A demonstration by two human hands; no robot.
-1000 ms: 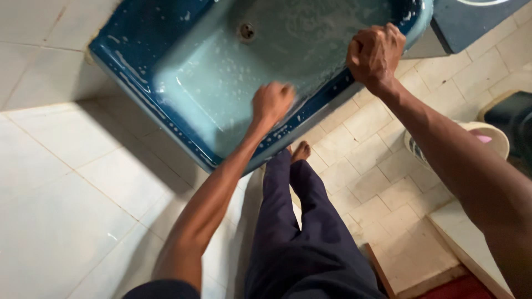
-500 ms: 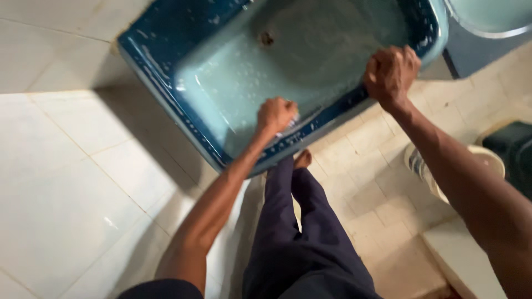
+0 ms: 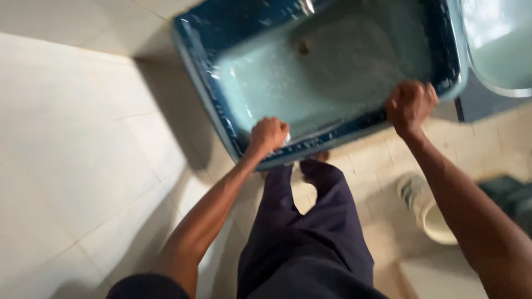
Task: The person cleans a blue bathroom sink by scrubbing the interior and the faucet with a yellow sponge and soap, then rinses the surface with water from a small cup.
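A person looks down from head height at a blue basin (image 3: 354,61) fixed against a pale tiled wall (image 3: 72,138). The basin has a dark blue rim and a lighter blue-green bowl, with a small round drain (image 3: 303,48) near the middle of the bowl. Pale streaks, perhaps suds or water, show on the rim and the bowl, though the picture is blurred.

The left hand (image 3: 269,134) is inside the bowl at its near edge, close to the front left corner. Its fingers are curled into a closed fist, knuckles up, and a small whitish thing (image 3: 285,140) peeks out beside the fist; the blur makes it impossible to tell what it is or whether the fingers hold it. The left forearm runs down toward the bottom of the view.

The right hand (image 3: 411,103) sits on the front rim of the basin near the right corner, its fingers closed around the rim in a grip. The right arm stretches down to the lower right.

Between the arms, the person's legs in dark navy trousers (image 3: 310,238) stand just below the basin on a floor (image 3: 366,160) of small pale tiles. A pale round bucket (image 3: 429,207) stands on the floor to the right, under the right forearm. A second light-coloured fixture (image 3: 496,44) sits just beside the basin at the upper right.
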